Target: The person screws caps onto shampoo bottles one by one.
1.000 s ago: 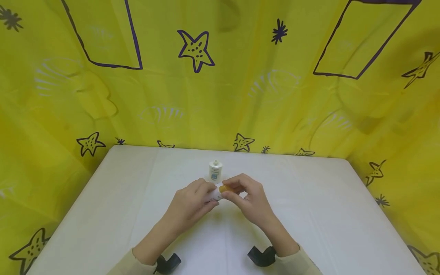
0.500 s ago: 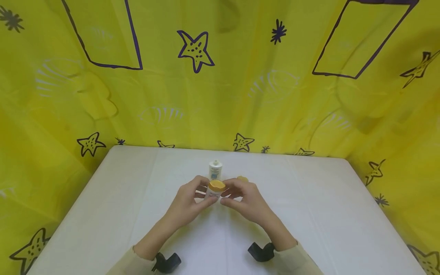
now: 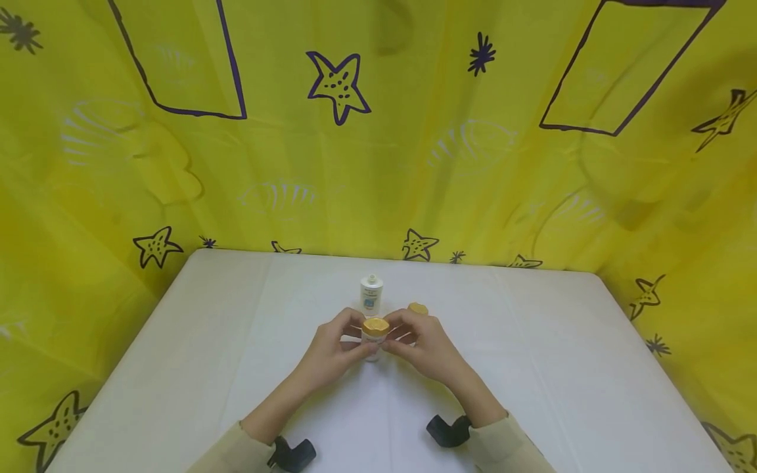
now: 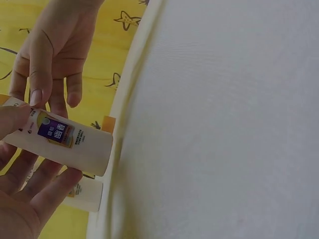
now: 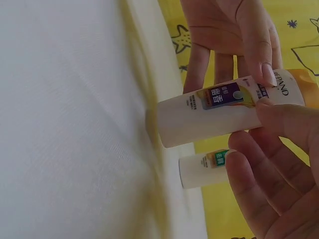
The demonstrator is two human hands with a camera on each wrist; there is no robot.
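Note:
A white bottle [image 5: 199, 122] with a purple label and a gold cap [image 3: 375, 326] stands upright between both hands, near the table's middle. My left hand [image 3: 332, 347] holds its left side, thumb in front and fingers behind. From the other side my right hand [image 3: 427, 348] grips the same bottle, its thumb on the front near the cap. Whether the base touches the table cannot be told. Just behind stands a second white bottle [image 3: 370, 297] with its narrow neck bare; its green label [image 5: 219, 158] shows in the right wrist view.
A loose gold cap [image 3: 418, 308] sits on the table behind my right hand. The white-covered table [image 3: 532, 355] reaches to a yellow curtain [image 3: 378, 164] printed with stars. Black wrist mounts [image 3: 449, 431] hang below both wrists.
The white bottle was tilted sideways with my right fingers on its cap. It has turned upright and come down, and my right hand has shifted onto its side. The loose cap has come into view.

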